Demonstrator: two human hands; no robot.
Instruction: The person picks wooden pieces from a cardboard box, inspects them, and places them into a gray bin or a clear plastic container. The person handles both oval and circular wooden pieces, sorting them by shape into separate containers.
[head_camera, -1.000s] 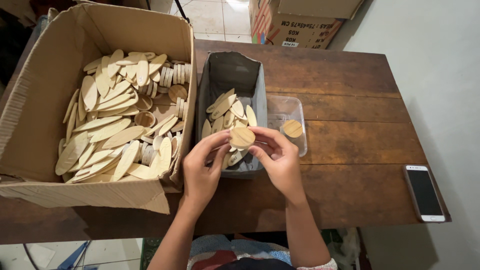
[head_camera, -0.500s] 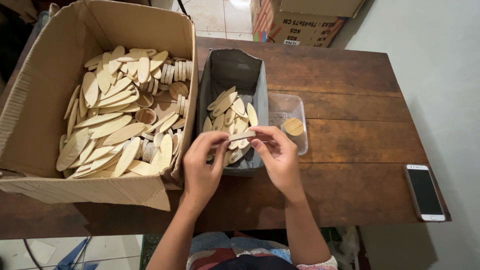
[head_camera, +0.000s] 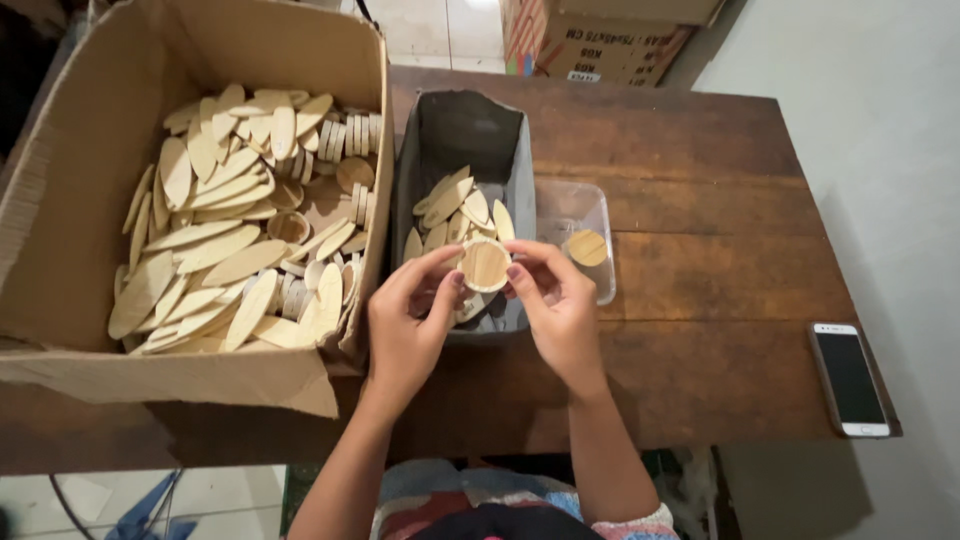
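Since half a second ago, the round wooden disc (head_camera: 485, 264) has been turned from edge-on to face the camera flat, and both hands have been kept over the near end of the grey tray (head_camera: 515, 150); nothing else on the table has been shifted. The disc is pinched at its rim between the fingertips of the left hand (head_camera: 405, 325) and the right hand (head_camera: 555, 305), both closed lightly on it and holding nothing else; it is held just above the oval wooden pieces (head_camera: 455, 205) lying in the tray. It is judged to be light, thin and stiff, smooth enough to slip, and best taken by opposite edges. More oval pieces and stacked discs are heaped in the cardboard box (head_camera: 60, 200) at left; a clear plastic tub (head_camera: 600, 215) holding one disc is set beside the tray; a phone (head_camera: 850, 378) is lying well apart at right on the wooden table (head_camera: 720, 200).
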